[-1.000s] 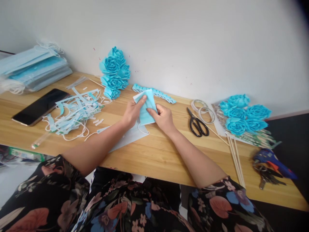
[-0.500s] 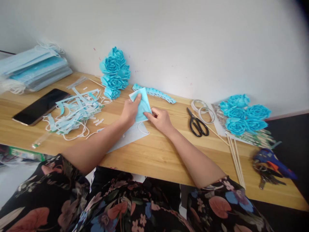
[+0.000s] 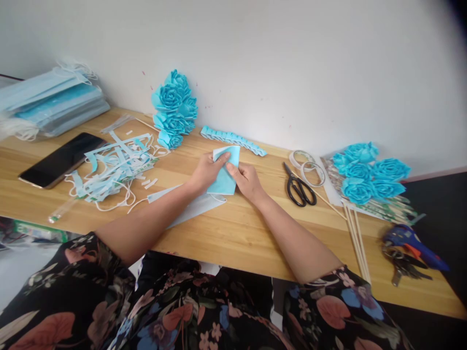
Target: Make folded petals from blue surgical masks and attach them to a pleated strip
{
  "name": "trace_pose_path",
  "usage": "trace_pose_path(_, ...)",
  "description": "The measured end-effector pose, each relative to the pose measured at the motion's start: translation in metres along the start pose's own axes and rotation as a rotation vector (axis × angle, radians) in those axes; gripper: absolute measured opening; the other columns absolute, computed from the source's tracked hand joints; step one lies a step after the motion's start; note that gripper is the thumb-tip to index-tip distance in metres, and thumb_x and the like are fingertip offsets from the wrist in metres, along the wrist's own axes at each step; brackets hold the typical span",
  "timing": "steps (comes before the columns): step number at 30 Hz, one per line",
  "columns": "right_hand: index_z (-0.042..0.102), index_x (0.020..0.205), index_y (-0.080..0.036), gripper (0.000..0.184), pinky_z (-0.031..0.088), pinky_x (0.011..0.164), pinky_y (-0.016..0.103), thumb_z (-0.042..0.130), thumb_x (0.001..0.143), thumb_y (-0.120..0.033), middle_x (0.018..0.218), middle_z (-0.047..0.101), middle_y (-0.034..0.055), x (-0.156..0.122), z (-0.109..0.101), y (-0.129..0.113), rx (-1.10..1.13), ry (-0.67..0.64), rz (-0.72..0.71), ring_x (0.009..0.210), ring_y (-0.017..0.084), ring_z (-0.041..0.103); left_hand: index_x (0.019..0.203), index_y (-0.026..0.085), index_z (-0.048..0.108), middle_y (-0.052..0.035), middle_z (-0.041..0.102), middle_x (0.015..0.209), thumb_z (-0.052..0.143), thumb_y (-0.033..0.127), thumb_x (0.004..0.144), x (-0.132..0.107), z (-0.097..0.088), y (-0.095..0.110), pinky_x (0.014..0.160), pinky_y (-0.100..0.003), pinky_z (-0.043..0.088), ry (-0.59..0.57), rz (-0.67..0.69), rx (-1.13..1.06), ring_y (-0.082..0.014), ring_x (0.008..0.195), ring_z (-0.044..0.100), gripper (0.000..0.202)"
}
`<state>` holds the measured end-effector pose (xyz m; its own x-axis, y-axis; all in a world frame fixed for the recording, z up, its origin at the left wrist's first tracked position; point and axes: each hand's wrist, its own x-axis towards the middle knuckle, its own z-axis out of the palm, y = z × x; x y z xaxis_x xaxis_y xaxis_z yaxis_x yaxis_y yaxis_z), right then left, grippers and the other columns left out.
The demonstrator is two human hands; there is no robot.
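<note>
Between my two hands is a folded piece of light blue mask fabric (image 3: 223, 185), held above the table. My left hand (image 3: 207, 172) grips its left side, thumb on top. My right hand (image 3: 248, 181) pinches its right edge, the two thumbs close together. Below my left forearm a pale face mask (image 3: 197, 210) lies flat, partly hidden, with its ear loop showing. Just behind my hands rests a pleated blue strip (image 3: 233, 140). To the right lie black-handled scissors (image 3: 299, 187) and two rolls of tape (image 3: 313, 174).
Cut scraps and ear loops (image 3: 118, 170) are heaped at left beside a phone (image 3: 62, 160) and stacked masks (image 3: 54, 104). Blue fabric flowers (image 3: 175, 107) stand by the wall; more flowers (image 3: 370, 172) lie right, near wooden sticks (image 3: 355, 240), a glue gun (image 3: 412, 243) and keys (image 3: 404, 267).
Both hands have come closer together, the left one moving right and slightly down. The blue fabric has shifted right and turned more upright, with both thumbs now on its face.
</note>
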<state>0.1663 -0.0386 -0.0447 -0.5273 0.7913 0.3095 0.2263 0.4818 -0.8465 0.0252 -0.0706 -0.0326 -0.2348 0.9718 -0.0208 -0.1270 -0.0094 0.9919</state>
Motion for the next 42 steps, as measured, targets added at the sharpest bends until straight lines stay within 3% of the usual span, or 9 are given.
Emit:
trace_pose_path(6,0.030,0.056,-0.021,0.060,0.023,0.050,0.026,0.047,0.086,-0.071,0.056,0.027,-0.0042,0.001,-0.001,0.002,0.045,0.037,0.029,0.054,0.009,0.026,0.064,0.016,0.048,0.0039,0.042,0.056,0.068,0.042,0.077,-0.001,0.001,-0.001,0.047,-0.021,0.033,-0.051,0.057,0.043,-0.0078,0.051,0.039,0.035)
trace_pose_path(14,0.027,0.055,-0.022,0.060,0.020,0.048,0.026,0.048,0.087,-0.067,0.055,0.026,-0.0043,0.001,0.000,0.005,0.047,0.081,0.056,0.052,0.008,0.025,0.064,0.016,0.050,0.0030,0.044,0.058,0.064,0.040,0.081,-0.001,0.001,-0.006,0.049,-0.021,0.033,-0.076,0.091,0.091,-0.0086,0.053,0.040,0.032)
trace_pose_path(24,0.027,0.056,-0.022,0.055,0.023,0.050,0.027,0.046,0.091,-0.059,0.053,0.025,-0.0049,0.000,0.001,0.004,-0.089,0.313,-0.009,0.052,0.009,0.026,0.077,0.012,0.063,-0.0020,0.061,0.069,0.068,0.052,0.077,0.000,-0.001,-0.010,0.056,-0.023,0.044,-0.139,0.055,0.075,-0.0133,0.063,0.055,0.041)
trace_pose_path(31,0.042,0.070,-0.022,0.034,0.034,0.058,0.026,0.059,0.087,-0.047,0.063,0.041,-0.0046,0.003,0.001,-0.001,-0.096,0.374,-0.062,0.060,0.011,0.038,0.084,0.011,0.068,-0.0033,0.066,0.075,0.072,0.050,0.072,0.004,-0.003,-0.010,0.060,-0.024,0.046,-0.120,0.050,0.031,-0.0138,0.066,0.057,0.042)
trace_pose_path(36,0.048,0.073,-0.022,0.035,0.040,0.062,0.026,0.062,0.084,-0.051,0.069,0.048,-0.0021,0.005,0.002,0.004,0.068,0.308,0.028,0.066,0.014,0.044,0.072,0.012,0.064,-0.0008,0.059,0.064,0.072,0.049,0.071,0.003,-0.004,-0.010,0.051,-0.021,0.040,-0.132,0.056,0.096,-0.0113,0.058,0.052,0.038)
trace_pose_path(42,0.040,0.060,-0.021,0.043,0.035,0.056,0.026,0.060,0.085,-0.051,0.060,0.038,-0.0033,0.005,0.000,0.008,0.047,0.370,0.061,0.059,0.011,0.036,0.061,0.014,0.057,0.0009,0.051,0.057,0.070,0.045,0.073,0.001,-0.002,-0.010,0.046,-0.021,0.032,-0.185,0.080,0.229,-0.0096,0.052,0.044,0.036)
